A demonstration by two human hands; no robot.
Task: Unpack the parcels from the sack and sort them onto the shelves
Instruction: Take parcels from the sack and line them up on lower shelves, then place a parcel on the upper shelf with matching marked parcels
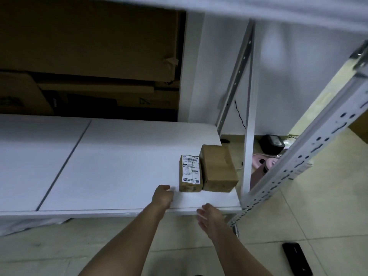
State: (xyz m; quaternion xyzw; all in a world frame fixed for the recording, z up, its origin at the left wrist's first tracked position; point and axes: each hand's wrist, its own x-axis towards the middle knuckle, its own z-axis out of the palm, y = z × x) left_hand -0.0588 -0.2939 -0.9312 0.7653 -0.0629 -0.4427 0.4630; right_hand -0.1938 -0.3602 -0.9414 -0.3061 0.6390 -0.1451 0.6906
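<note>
Two parcels [207, 172] sat touching at the shelf's [119, 166] three o'clock end; left hand [162, 196] loosely curled, right hand [210, 216] spread, both empty.

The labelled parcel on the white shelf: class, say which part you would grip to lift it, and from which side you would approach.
Grip the labelled parcel across its short ends, front and back, coming from above. The plain brown parcel sits tight against its right long side, leaving no finger room there, while its front end faces the shelf edge, nearest the left hand.
</note>
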